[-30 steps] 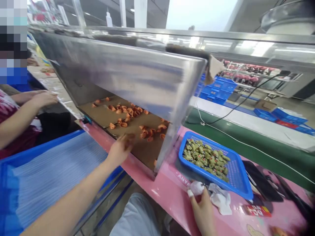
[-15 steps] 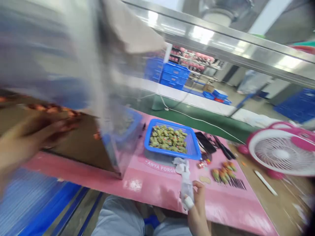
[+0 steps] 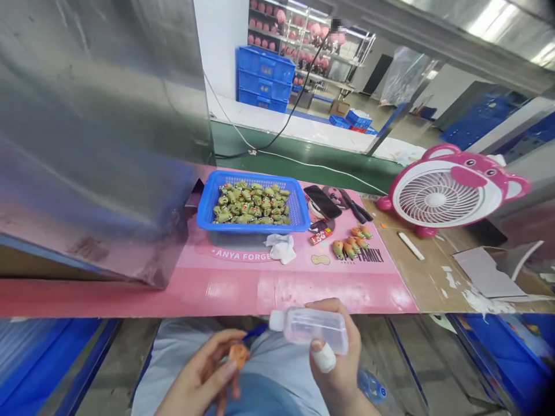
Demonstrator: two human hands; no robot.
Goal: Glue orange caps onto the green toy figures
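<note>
Low over my lap, my left hand (image 3: 212,370) pinches a small orange figurine piece (image 3: 239,353) between thumb and fingers. My right hand (image 3: 336,352) is wrapped round a clear plastic bottle (image 3: 314,327) with a white cap, tilted on its side so the cap points left toward the orange piece. White tape covers the right thumb. Beyond the hands, a blue basket (image 3: 254,227) of small green figurine pieces stands on the pink mat (image 3: 225,286). A crumpled tissue (image 3: 281,248) lies in front of it. Several orange-green pieces (image 3: 352,245) lie on the mat to the right.
A metal box (image 3: 99,127) rises at the left. Beside the basket lie a phone (image 3: 323,201), a black-handled tool (image 3: 358,209) and a red packet (image 3: 321,236). A pink fan (image 3: 437,199) and a white stick (image 3: 411,246) are at the right.
My left hand has come out from the metal box on the left to my lap, with an orange piece. My right hand has lifted the bottle off the tissue and turned it sideways.
</note>
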